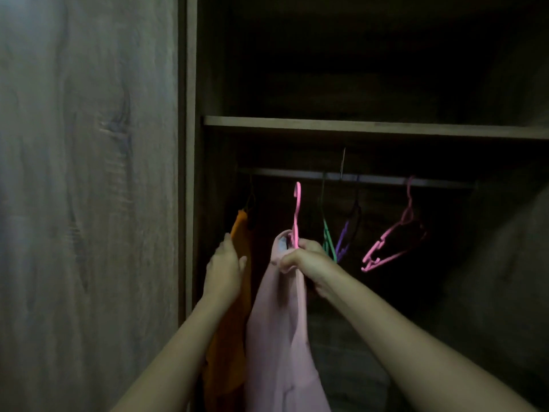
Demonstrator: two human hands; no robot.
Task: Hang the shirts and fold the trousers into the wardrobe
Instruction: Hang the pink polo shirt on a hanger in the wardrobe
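Hung limp, bunched at the collar on a pink plastic hanger (296, 215): pale pink cloth shirt (279, 337), hanger hook upright just below the dark metal rail (282, 172). Hung at the rail's left end inside the dark wooden wardrobe (326, 125), just beside it: orange cloth shirt (239, 230).

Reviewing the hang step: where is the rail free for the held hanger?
Bare rail between orange shirt and green hanger; also between purple hanger and empty pink hanger. Green and purple sit crowded together.
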